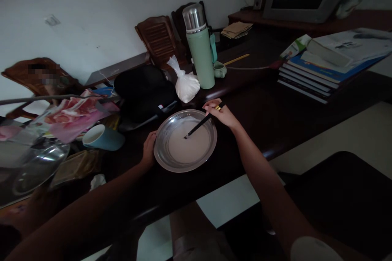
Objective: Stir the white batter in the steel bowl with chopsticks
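A black stick (200, 123) slants into pale liquid (196, 147) in a metal bowl (161, 147).

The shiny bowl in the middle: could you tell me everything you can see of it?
The bowl is round, wide and silvery, apparently metal, with sloping walls and a narrow lip. It holds pale, milky-looking liquid that leaves the upper wall showing. It stands upright on the dark table. The left hand touches its left side. A slim black stick, held in the right hand, slants in over the far right rim, its tip at the liquid. The bowl's underside is hidden.
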Demonstrator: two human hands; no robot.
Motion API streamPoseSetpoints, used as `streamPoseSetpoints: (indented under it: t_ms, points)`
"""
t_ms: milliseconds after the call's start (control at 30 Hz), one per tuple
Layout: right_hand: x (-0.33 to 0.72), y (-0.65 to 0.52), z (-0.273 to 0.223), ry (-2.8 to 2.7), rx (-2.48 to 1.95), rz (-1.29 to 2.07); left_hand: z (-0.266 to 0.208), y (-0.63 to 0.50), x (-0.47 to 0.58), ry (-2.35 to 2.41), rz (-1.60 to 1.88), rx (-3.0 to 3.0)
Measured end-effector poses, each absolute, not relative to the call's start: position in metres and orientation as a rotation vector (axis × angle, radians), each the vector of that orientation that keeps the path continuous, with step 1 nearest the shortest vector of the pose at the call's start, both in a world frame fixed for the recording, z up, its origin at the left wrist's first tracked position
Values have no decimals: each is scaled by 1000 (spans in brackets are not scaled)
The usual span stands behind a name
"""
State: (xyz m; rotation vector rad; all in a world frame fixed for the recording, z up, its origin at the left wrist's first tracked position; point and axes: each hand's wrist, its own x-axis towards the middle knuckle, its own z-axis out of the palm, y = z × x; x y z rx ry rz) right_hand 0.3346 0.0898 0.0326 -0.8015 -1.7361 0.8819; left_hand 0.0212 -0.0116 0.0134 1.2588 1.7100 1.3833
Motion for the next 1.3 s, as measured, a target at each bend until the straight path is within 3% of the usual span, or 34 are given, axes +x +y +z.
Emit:
streamPoseSetpoints:
  t_ms: [1300]
  points:
    - [331,88,32,-1710,-819,896,19,-14,24,1702,1378,1336]
